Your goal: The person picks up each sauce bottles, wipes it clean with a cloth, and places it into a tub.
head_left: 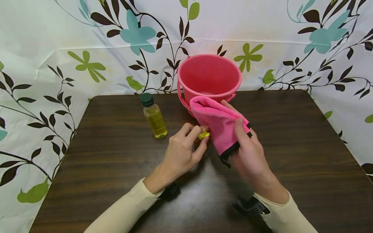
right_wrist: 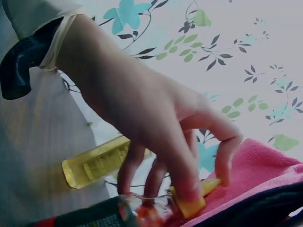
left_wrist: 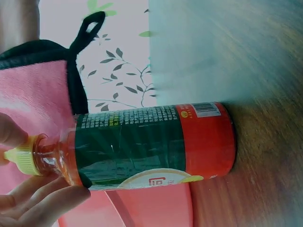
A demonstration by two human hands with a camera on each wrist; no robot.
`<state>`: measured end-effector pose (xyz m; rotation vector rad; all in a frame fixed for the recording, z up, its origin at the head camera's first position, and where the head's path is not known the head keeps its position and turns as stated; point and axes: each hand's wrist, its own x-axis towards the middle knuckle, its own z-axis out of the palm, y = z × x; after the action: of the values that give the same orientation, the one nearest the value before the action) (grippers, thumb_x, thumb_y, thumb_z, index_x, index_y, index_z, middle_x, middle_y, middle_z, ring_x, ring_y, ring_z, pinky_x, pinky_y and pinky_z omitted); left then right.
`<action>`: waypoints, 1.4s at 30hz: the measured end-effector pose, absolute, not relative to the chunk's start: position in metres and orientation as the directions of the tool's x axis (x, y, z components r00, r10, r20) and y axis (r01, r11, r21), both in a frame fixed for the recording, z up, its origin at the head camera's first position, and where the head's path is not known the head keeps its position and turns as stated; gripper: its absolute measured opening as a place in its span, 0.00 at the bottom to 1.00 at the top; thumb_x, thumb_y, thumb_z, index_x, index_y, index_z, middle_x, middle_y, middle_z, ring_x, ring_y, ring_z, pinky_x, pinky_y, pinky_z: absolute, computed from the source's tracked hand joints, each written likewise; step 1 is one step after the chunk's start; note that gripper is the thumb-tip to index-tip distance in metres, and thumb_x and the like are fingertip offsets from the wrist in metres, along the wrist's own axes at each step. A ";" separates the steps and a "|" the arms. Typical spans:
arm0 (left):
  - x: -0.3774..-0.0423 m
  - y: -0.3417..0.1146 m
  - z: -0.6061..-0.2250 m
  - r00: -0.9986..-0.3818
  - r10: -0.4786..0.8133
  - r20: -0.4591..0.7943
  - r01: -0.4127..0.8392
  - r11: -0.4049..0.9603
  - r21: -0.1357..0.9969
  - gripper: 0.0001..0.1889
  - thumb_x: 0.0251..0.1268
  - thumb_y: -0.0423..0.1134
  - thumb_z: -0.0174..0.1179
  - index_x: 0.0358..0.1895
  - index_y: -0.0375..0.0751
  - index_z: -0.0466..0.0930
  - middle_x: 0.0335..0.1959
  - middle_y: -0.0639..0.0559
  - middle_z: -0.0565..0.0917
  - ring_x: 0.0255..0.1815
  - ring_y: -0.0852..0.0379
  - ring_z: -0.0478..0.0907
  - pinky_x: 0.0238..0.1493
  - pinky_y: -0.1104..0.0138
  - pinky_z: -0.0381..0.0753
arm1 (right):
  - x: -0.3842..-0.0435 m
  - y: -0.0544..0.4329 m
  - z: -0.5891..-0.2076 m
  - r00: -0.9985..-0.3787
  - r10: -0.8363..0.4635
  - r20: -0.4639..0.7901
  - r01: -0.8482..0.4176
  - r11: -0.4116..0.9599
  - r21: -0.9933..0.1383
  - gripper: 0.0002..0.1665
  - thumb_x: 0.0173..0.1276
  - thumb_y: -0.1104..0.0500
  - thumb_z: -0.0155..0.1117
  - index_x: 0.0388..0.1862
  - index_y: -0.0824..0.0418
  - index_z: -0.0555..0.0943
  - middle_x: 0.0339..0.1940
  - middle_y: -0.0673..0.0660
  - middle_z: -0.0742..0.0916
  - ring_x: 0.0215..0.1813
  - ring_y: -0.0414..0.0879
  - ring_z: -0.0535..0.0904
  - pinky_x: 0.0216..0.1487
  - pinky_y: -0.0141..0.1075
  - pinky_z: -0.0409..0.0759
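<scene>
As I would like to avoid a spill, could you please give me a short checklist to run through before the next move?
1. Left hand on the yellow cap: ok, fingers pinch it.
2. Green-labelled bottle upright: ok, its base appears to be on the table.
3. Yellow cap screwed tight: cannot tell.
4. Pink cloth secure: ok, the right hand grips it.
5. Bottle of yellow liquid closed: ok, its dark green cap is on.
6. Bucket empty: cannot tell, its bottom is hidden.
</scene>
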<state>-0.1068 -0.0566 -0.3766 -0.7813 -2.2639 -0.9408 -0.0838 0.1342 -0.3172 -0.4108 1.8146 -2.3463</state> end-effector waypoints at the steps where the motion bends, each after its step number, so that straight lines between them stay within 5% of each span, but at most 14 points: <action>1: -0.107 -0.057 -0.377 -0.673 0.297 0.678 0.689 0.585 0.428 0.08 0.66 0.36 0.69 0.45 0.42 0.82 0.38 0.46 0.81 0.30 0.56 0.84 0.32 0.65 0.88 | -0.083 0.135 -0.317 -0.954 -0.272 0.128 -0.060 -0.246 -0.968 0.32 0.89 0.46 0.36 0.88 0.47 0.57 0.85 0.50 0.64 0.84 0.53 0.59 0.74 0.31 0.76; 21: -0.105 -0.055 -0.375 -0.699 0.298 0.649 0.650 0.643 0.404 0.14 0.66 0.40 0.70 0.53 0.44 0.85 0.38 0.45 0.80 0.30 0.56 0.81 0.29 0.64 0.85 | -0.085 0.141 -0.335 -0.967 -0.248 0.060 -0.026 -0.141 -0.990 0.31 0.89 0.46 0.38 0.86 0.47 0.61 0.82 0.50 0.70 0.79 0.52 0.67 0.71 0.34 0.79; 32: -0.104 -0.056 -0.376 -0.706 0.294 0.644 0.642 0.651 0.406 0.13 0.66 0.40 0.71 0.51 0.43 0.85 0.38 0.46 0.80 0.31 0.57 0.80 0.30 0.65 0.84 | -0.085 0.133 -0.345 -0.921 -0.364 0.135 -0.088 -0.144 -0.986 0.32 0.89 0.51 0.35 0.88 0.52 0.56 0.86 0.50 0.65 0.84 0.52 0.60 0.76 0.30 0.72; 42: -0.105 -0.057 -0.376 -0.683 0.288 0.672 0.666 0.624 0.409 0.11 0.66 0.36 0.69 0.49 0.43 0.84 0.38 0.45 0.79 0.29 0.57 0.78 0.27 0.66 0.83 | -0.088 0.123 -0.357 -0.890 -0.435 0.138 -0.109 -0.090 -0.990 0.34 0.90 0.51 0.36 0.90 0.46 0.47 0.89 0.42 0.57 0.89 0.45 0.49 0.80 0.24 0.62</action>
<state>-0.1051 -0.0568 -0.3763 -0.7463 -2.2876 -0.8874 -0.0879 0.1227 -0.3566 -0.6000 1.9475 -2.0787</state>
